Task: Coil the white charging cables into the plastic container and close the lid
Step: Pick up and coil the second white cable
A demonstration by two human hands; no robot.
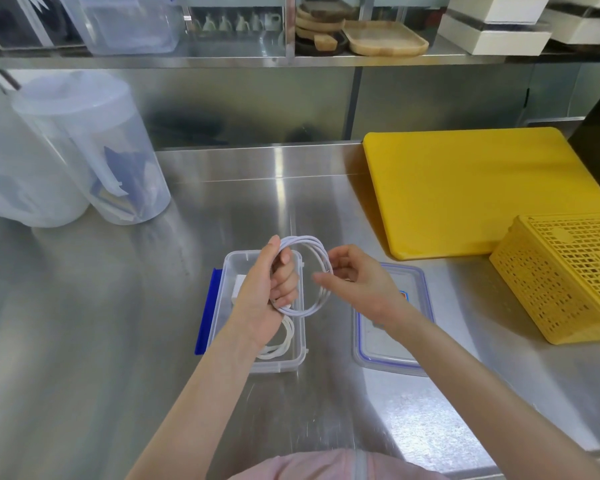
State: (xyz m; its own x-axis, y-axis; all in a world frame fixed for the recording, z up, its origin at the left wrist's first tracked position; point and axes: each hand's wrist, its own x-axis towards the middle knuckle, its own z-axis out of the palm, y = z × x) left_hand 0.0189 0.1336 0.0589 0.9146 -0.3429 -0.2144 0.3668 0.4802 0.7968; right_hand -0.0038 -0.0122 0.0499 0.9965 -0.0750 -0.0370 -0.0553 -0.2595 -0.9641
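Left hand (267, 289) curled round one side of a thin white charging cable wound into a round loop (321, 268), held just above the clear plastic box (300, 355) on the shiny steel desk (118, 306). Right hand (357, 278) pinching the loop's far side with bent fingers. Likely light, soft and bendy, smooth, quick to spring open. Best held across all the turns at once. Another white cable (281, 344) lying curled inside the box. Flat clear lid with blue edge (388, 355) lying just beside the box, still off.
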